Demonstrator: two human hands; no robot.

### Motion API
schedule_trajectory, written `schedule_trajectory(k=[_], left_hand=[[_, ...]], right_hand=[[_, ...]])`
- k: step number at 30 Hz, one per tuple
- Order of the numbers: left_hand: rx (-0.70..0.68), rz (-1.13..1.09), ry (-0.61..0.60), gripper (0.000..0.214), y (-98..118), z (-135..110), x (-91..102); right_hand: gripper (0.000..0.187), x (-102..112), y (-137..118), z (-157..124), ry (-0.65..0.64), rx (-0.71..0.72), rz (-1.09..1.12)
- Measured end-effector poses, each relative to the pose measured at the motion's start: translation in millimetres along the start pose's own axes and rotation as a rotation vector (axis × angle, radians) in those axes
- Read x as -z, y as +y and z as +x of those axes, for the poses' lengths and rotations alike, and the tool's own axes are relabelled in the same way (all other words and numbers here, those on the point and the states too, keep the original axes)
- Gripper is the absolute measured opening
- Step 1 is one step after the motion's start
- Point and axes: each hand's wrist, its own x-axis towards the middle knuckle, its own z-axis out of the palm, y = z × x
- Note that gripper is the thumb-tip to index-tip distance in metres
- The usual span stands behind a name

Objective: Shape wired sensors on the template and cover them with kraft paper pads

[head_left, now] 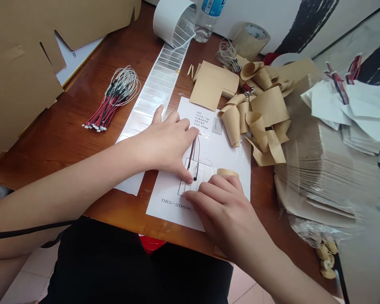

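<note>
My left hand [166, 143] lies spread on a printed white sheet [167, 202], its fingertips pressing on a thin clear film piece [196, 177]. A red and black wire [192, 153] runs up from that piece, just beside my left fingertips. My right hand [218, 207] rests with curled fingers along the film's lower edge, and I cannot tell whether it pinches anything. Above my right hand lies a curl of kraft paper [227, 172]. A strip of white labels [156, 88] passes under my left hand's fingers.
On the wooden desk [63, 143] lie a bundle of red, black and white wires [115, 99], crumpled kraft paper [240, 122], a tape roll [250, 41] and a water bottle [207, 21]. A film-wrapped stack of sheets [319, 173] stands right; a cardboard flap [19, 71] overhangs left.
</note>
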Motion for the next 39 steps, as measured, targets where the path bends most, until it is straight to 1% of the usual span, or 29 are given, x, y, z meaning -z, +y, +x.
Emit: schedule_trajectory(k=[4, 7, 12, 18, 26, 32, 39], left_hand=[[-0.011, -0.005, 0.0, 0.105, 0, -1, 0.7], [-0.007, -0.004, -0.008, 0.102, 1, -2, 2.1], [-0.01, -0.004, -0.006, 0.1, 1, -2, 1.5], [-0.011, -0.01, 0.002, 0.101, 0, -1, -0.6], [-0.006, -0.014, -0.005, 0.101, 0, -1, 0.9], [-0.012, -0.007, 0.001, 0.1, 0, -2, 0.8], [-0.012, -0.035, -0.051, 0.104, -1, -2, 3.8]], right_hand=[[0.018, -1, -2, 1, 0.029, -0.021, 0.001], [0.017, -1, -4, 0, 0.05, -0.046, 0.017], [0.014, -4, -7, -3, 0.057, -0.044, 0.018], [0.011, -5, -10, -3, 0.127, -0.062, -0.026], [0.013, -7, -10, -3, 0.11, -0.066, 0.012], [0.017, -6, -10, -2, 0.115, -0.058, 0.001], [0.019, -6, -10, -4, 0.072, -0.065, -0.006]])
